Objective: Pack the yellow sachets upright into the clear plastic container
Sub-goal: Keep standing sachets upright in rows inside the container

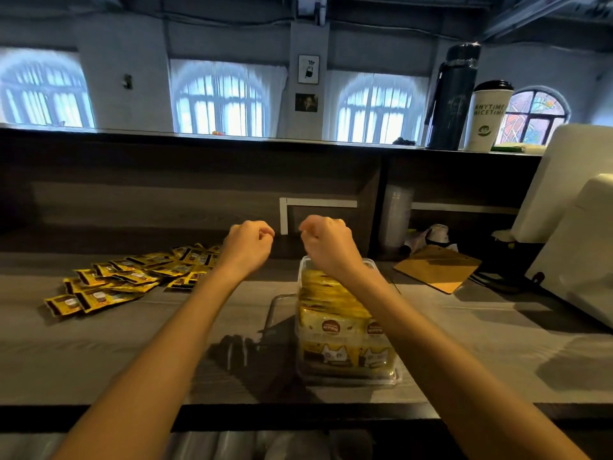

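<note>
Over the counter [132, 360], left hand [247, 242] and right hand [326, 239] hover, fingers curled on nothing. Clear plastic container [302, 273] sits under the right forearm and looks near full. I'd slot the loose yellow sachets [126, 277] from the left in upright, snug.

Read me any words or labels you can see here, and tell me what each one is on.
"ANYTIME NICETIME" on the white cup.
Logo text on the yellow sachets in the clear container: too blurred to read.
Faint print on the dark bottle: unreadable.
</note>
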The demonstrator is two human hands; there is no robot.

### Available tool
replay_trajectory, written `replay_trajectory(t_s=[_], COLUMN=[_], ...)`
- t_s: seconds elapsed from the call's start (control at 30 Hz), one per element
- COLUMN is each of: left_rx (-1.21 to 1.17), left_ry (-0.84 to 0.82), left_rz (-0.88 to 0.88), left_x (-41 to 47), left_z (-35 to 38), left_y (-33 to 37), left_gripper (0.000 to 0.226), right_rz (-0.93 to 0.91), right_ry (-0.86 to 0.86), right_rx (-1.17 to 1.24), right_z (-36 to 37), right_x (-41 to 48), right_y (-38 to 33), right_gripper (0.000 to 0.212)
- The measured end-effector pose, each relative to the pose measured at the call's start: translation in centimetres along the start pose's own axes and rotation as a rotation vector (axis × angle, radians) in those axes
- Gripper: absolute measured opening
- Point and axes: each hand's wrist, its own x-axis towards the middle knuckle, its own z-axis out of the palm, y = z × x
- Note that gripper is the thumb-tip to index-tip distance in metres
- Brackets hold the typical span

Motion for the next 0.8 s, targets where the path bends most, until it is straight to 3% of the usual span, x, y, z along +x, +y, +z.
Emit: replay_trajectory(t_s=[0.1, 0.2, 0.37, 0.47, 0.53, 0.67, 0.8], left_rx=[0.082, 0.139, 0.241, 0.353, 0.436, 0.495, 0.542], left_ry=[0.156, 0.177, 0.056, -0.046, -0.104, -0.233, -0.334], left_rz=[-0.097, -0.228, -0.419, -0.436, -0.423, -0.487, -0.591], left_x=[-0.8, -1.8, -2.9, -2.8, -2.3, -1.1, -1.0], left_z=[-2.3, -3.6, -3.5, -3.2, -3.4, -3.6, -3.3], left_y=[-2.7, -6.7, -14.0, -17.4, -18.8, -21.1, -22.8], left_gripper=[0.029, 0.029, 0.031, 0.044, 0.054, 0.076, 0.074], right_rz=[0.019, 0.070, 0.159, 0.113, 0.092, 0.043, 0.030], right_ry=[-0.029, -0.150, -0.371, -0.476, -0.515, -0.548, -0.671], right_rx=[0.126, 0.200, 0.126, 0.044, -0.008, -0.112, -0.181], right_z=[3.1, 7.4, 15.6, 19.1, 20.6, 22.3, 23.4], right_x=[0.3, 0.2, -0.1, 0.3, 0.9, 2.8, 3.8], right_y=[-4.0, -6.5, -7.0, -6.3, -6.2, -6.3, -6.1], right_gripper=[0.026, 0.027, 0.029, 0.043, 0.056, 0.062, 0.061])
